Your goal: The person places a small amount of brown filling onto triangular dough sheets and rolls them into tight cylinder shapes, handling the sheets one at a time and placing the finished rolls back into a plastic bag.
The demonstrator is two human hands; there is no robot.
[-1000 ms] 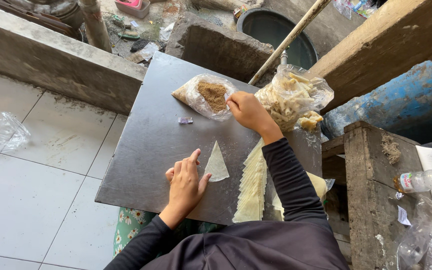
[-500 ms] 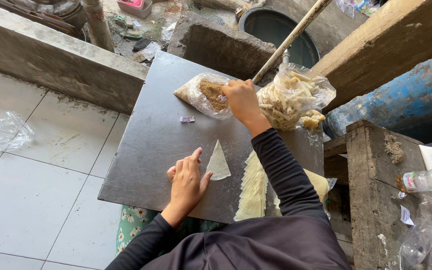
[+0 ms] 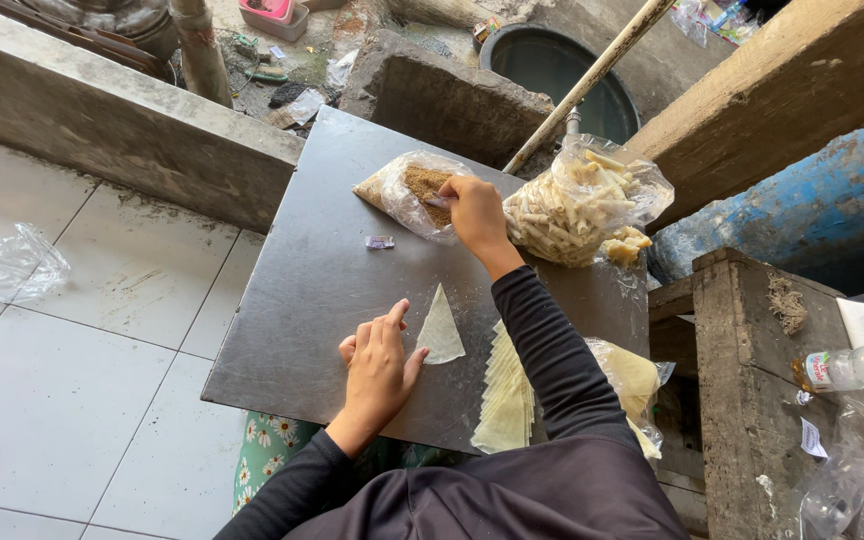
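- Grey metal sheet (image 3: 312, 290), flat and matte, fills the frame centre.
- One thin, pale triangular wrapper (image 3: 440, 328) lies at centre.
- Left hand (image 3: 377, 370): fingers spread flat on the sheet, touching the wrapper's left edge.
- Right hand (image 3: 472, 212): fingertips pinched inside one clear bag of brown granular filling (image 3: 410, 190), upper centre.
- One stack of wrappers (image 3: 507, 395), lower centre.
- One crinkled bag of pale rolled sticks (image 3: 577, 205), upper right.

Grey metal board (image 3: 312, 290) at frame centre, with everything laid on it.
Clear bag of brown filling (image 3: 407, 190) upper centre; clear bag of rolled pastries (image 3: 577, 205) to its right; triangular pale wrapper (image 3: 441, 328) below; stack of pale wrappers (image 3: 507, 395) lower right.
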